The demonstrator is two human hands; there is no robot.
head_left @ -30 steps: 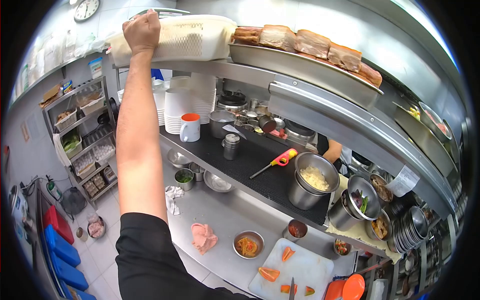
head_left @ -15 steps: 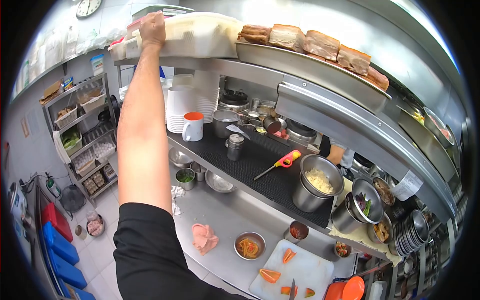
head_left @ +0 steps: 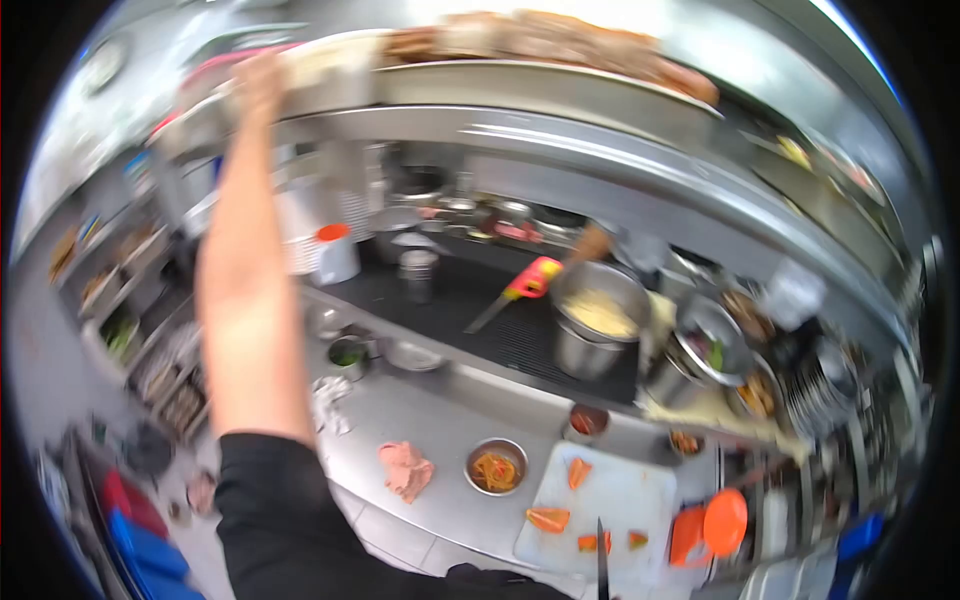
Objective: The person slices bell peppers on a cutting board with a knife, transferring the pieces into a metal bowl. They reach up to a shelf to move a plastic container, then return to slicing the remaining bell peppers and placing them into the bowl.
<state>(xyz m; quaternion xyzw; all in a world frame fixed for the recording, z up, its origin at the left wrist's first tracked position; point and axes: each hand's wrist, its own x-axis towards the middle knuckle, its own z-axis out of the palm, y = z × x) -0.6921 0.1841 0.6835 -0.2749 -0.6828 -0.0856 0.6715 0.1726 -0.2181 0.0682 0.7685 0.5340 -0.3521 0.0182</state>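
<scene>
My left hand (head_left: 258,85), blurred, is raised at the upper left and closed at the cream plastic container (head_left: 335,75) on the high shelf. My right hand is out of view; a knife (head_left: 603,560) points up from the bottom edge. Its blade lies over the white cutting board (head_left: 640,495), beside pieces of orange-red pepper (head_left: 548,519). A steel bowl of sliced vegetables (head_left: 496,468) sits left of the board, and a crumpled pink cloth-like item (head_left: 406,470) lies farther left.
Another person's hand (head_left: 593,243) shows behind the middle shelf, near a red-yellow lighter (head_left: 535,278). That shelf holds an orange-rimmed mug (head_left: 336,257) and a bowl of pale chopped food (head_left: 600,312). Meat slabs (head_left: 570,40) rest on a long tray (head_left: 540,85) overhead.
The view has shifted and blurred. The shelf items appear farther left, and more of the knife shows. A co-worker's hand has come into view behind the lighter. My left hand remains at the container.
</scene>
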